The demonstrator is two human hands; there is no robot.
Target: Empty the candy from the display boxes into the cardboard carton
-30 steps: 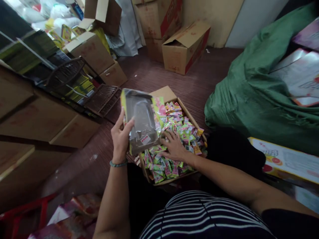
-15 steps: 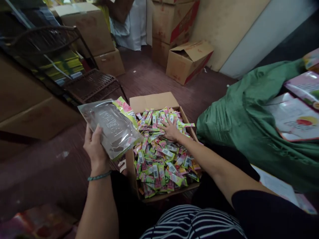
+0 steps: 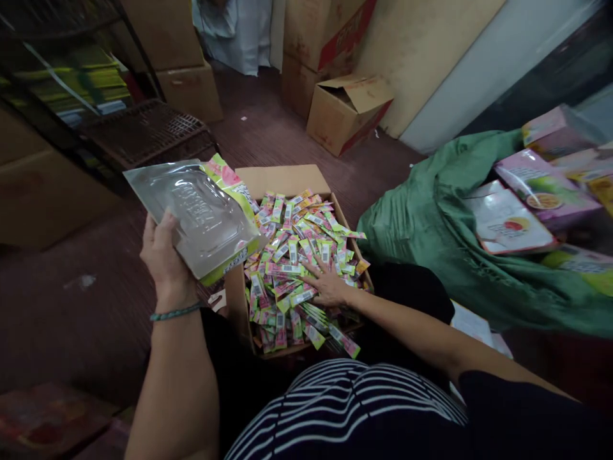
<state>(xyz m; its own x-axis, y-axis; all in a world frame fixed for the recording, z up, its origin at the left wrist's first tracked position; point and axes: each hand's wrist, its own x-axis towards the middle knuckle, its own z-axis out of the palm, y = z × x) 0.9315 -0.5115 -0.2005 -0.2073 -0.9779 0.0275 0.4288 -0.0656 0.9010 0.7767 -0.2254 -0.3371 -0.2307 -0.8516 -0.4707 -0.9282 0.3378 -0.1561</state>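
My left hand point(image 3: 165, 262) grips a silver foil pouch point(image 3: 201, 214) with a green and pink printed edge, held up left of an open cardboard box point(image 3: 282, 179). The box is heaped with several small pink, green and yellow sachets point(image 3: 297, 249). My right hand point(image 3: 328, 284) lies flat on the sachets near the box's right front, fingers spread, holding nothing I can see. A green bead bracelet circles my left wrist.
A green sack point(image 3: 445, 236) bulges to the right with printed pouches point(image 3: 507, 220) on it. Cardboard boxes point(image 3: 347, 112) stand at the back wall. A dark wicker rack point(image 3: 143, 131) and shelving with yellow stacks stand at the left. Dark red floor surrounds the box.
My right hand slid from the box's far part back toward its near right side. The left hand keeps the pouch, which tilted flatter. The view shifted slightly.
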